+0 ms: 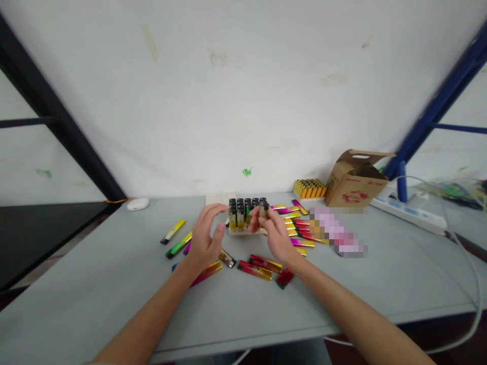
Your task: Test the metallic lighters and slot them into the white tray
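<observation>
Several black-topped lighters [240,217] stand upright in rows in a pale shallow tray [243,231] near the wall. My right hand [279,238] is at the tray's right side, with its fingertips closed on a lighter [262,209] held roughly upright. Over the tray's left side, my left hand [205,238] is open, thumb and fingers apart, holding nothing. Loose lighters lie around the hands: a yellow one [173,231] and a green one [178,245] at the left, and red-and-gold ones [254,270] in front. My right hand partly hides the tray's right end.
Further shiny red, gold and purple lighters [302,243] lie to the right. A block of orange cylinders [310,189] stands by the wall beside an open cardboard box [355,182]. A power strip [411,213] with cables lies far right, and a white case [137,204] far left.
</observation>
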`<state>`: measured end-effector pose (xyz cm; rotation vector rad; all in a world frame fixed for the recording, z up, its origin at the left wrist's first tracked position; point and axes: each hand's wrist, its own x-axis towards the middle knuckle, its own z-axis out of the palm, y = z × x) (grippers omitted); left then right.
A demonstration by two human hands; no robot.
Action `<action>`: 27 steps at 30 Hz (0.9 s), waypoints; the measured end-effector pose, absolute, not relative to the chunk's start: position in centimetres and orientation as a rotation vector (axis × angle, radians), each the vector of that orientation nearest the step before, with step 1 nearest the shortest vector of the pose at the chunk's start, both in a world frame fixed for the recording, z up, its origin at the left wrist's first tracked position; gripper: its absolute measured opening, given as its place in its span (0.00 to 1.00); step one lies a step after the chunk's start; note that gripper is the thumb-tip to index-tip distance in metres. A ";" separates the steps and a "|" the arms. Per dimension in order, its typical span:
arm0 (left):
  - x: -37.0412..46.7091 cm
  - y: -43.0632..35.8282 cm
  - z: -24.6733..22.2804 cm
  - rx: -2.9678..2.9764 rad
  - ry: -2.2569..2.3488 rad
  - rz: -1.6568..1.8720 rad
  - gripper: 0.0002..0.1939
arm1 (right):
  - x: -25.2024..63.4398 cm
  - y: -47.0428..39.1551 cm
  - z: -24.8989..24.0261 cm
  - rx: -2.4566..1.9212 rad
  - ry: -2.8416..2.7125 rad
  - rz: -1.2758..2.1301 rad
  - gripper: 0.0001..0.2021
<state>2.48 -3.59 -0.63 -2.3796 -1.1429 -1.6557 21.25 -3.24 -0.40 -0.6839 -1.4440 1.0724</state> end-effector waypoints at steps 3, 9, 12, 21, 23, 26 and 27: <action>2.0 -2.9 -1.1 -2.317 -1.240 -1.627 0.17 | 22.0 -2.5 0.3 -0.587 -1.180 1.487 0.08; 1.6 -2.3 -1.6 -2.174 -1.291 -1.607 0.18 | 23.8 -1.8 1.5 -0.464 -0.878 1.888 0.23; 1.6 -2.2 -1.5 -2.160 -1.286 -1.590 0.17 | 24.2 -1.5 1.6 -0.427 -0.798 1.942 0.25; 1.9 -2.2 -1.4 -2.218 -1.231 -1.524 0.12 | 24.2 -0.9 0.8 -0.403 -0.820 1.978 0.22; 1.8 -2.2 -1.5 -2.201 -1.258 -1.526 0.11 | 24.1 -1.0 0.8 -0.376 -0.813 1.986 0.22; 1.8 -2.2 -1.6 -2.186 -1.323 -1.530 0.11 | 23.9 -1.3 0.9 -0.336 -0.785 2.007 0.21; 1.7 -2.2 -1.6 -2.186 -1.338 -1.534 0.11 | 23.8 -1.4 0.9 -0.331 -0.773 2.012 0.21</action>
